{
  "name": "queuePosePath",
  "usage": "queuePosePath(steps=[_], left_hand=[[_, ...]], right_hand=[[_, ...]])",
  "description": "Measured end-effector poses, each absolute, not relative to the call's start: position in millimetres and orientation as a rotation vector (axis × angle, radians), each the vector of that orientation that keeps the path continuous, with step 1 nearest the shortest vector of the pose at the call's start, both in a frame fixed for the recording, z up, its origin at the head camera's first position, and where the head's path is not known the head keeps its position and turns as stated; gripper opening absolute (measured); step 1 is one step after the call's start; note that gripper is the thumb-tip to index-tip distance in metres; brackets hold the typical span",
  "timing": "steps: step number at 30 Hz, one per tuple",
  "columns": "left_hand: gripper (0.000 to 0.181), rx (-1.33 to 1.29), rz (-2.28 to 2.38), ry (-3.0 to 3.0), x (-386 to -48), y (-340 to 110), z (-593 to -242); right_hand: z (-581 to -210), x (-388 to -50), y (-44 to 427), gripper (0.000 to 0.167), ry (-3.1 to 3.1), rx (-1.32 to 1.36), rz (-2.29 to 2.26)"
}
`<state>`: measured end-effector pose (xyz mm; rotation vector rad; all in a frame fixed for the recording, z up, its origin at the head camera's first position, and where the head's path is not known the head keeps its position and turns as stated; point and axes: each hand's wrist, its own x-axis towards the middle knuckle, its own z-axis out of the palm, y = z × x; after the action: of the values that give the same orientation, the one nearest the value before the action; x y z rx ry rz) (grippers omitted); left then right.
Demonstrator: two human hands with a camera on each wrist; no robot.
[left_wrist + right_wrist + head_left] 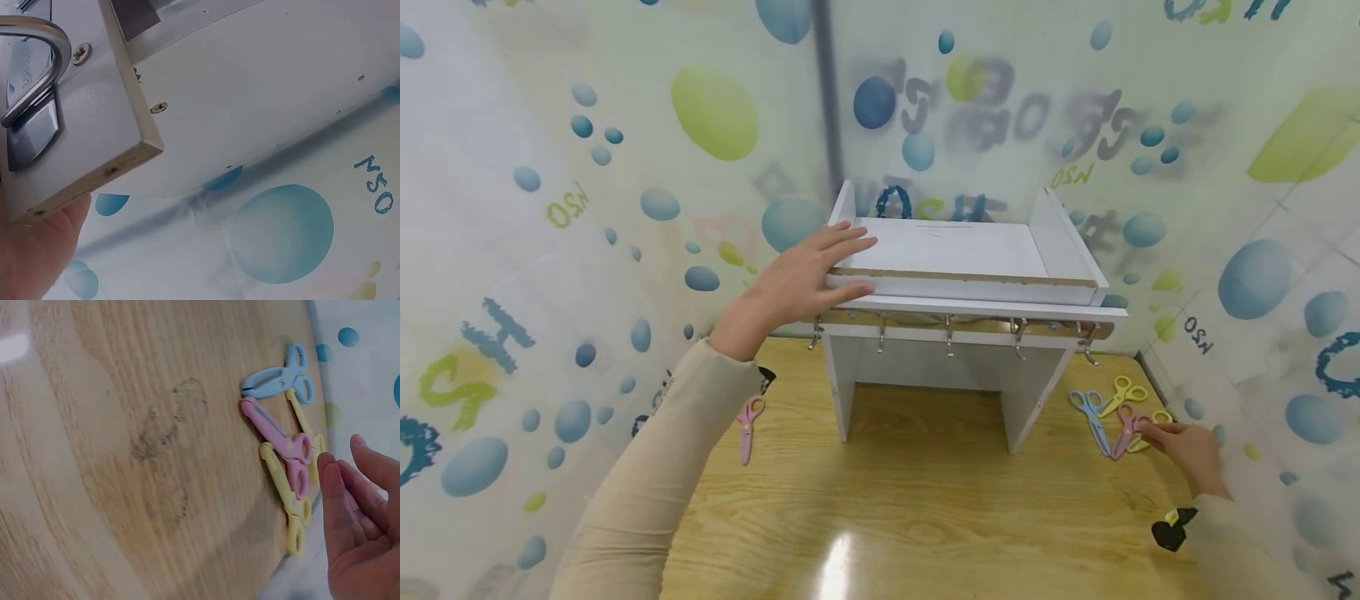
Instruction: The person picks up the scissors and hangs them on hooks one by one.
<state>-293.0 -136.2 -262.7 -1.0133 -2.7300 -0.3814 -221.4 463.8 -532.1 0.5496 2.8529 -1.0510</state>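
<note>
From the head, we see a white rack (955,250) in the middle of the frame, standing on a wood table (895,508). Five shiny hooks (949,337) hang in a row along its front. The left hand (797,275) rests on the left end of the rack, with its fingers stretched out and apart, not curled round the wood. Below that arm, at the left of the table, lies a lone pink scissors (746,429). At the right of the frame, four more lie in a bunch: blue scissors (1097,427), back yellow scissors (1120,395), pink scissors (1126,433) and front yellow scissors (1138,444). The right hand (1191,457) is just beside the bunch, with its fingertips over the handles of the pink and front yellow ones. Blue and green dots cover the wall (640,50) all around.

From the left wrist, we see a corner of the rack close up. A big hook is at the upper left, with a round screw (81,54) next to it. The left hand peeks out at the lower left, and its fingers are hidden behind the wood.

From the right wrist, we see the bunch at the right of the frame, blue at the top and front yellow at the bottom. The right hand is at the lower right. Its thumb and fingers are apart, with nothing between them. We cannot tell if it touches the scissors. Dark scribbles (165,428) mark the table in the middle.
</note>
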Motion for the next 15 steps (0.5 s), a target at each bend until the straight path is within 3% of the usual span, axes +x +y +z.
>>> queuePosePath(steps=[3, 15], left_hand=[[0.068, -1.018, -0.387, -2.728, -293, -137, -263], [0.067, -1.007, -0.407, -2.74, -292, -137, -262]], right_hand=[[-538, -222, 463, 0.051, 2.842, 0.532, -0.988], [-556, -220, 449, 0.046, 2.954, 0.451, -0.717]])
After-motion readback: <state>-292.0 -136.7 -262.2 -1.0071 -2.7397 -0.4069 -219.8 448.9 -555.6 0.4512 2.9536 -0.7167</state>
